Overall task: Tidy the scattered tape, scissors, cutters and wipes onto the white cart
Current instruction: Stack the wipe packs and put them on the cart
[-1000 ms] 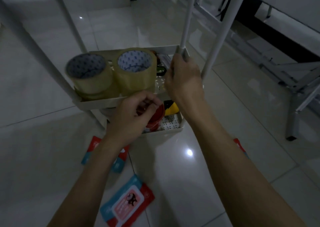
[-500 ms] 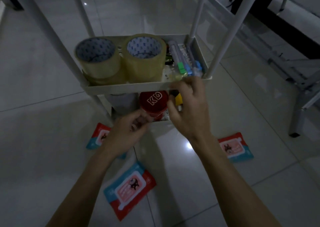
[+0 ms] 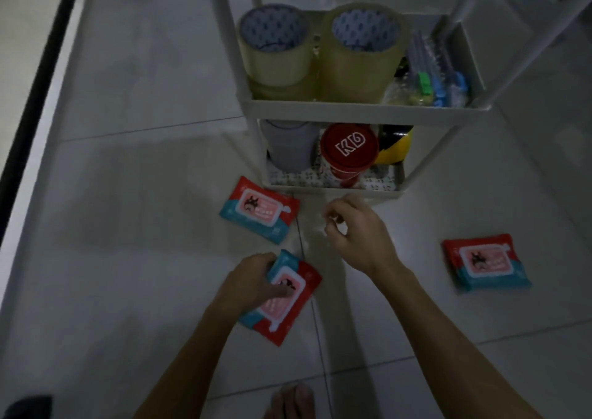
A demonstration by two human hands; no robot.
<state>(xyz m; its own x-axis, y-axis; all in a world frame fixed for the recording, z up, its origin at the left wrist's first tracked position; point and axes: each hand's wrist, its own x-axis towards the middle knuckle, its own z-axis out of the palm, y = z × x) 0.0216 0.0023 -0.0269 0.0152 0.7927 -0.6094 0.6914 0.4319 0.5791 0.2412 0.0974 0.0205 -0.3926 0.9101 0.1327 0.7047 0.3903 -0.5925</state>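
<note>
**Wipes on the floor, left hand on the nearest pack**

While the white cart [image 3: 362, 111] stands on the tiled floor [image 3: 128, 194], three wipes packs lie in front of it. The left hand [image 3: 248, 282] rests on the nearest wipes pack [image 3: 288, 303], fingers curled over its far edge and thumb pressed across the label; the pack is still flat on the tile. The right hand [image 3: 358, 233] hovers just below the cart's bottom shelf, fingers loosely curled and holding nothing. A second wipes pack [image 3: 260, 213] lies just beside the cart's foot, a third wipes pack [image 3: 485, 261] well apart to the right. Two tape rolls [image 3: 320, 50] sit on the upper shelf, a red tin [image 3: 349, 149] below.
</note>
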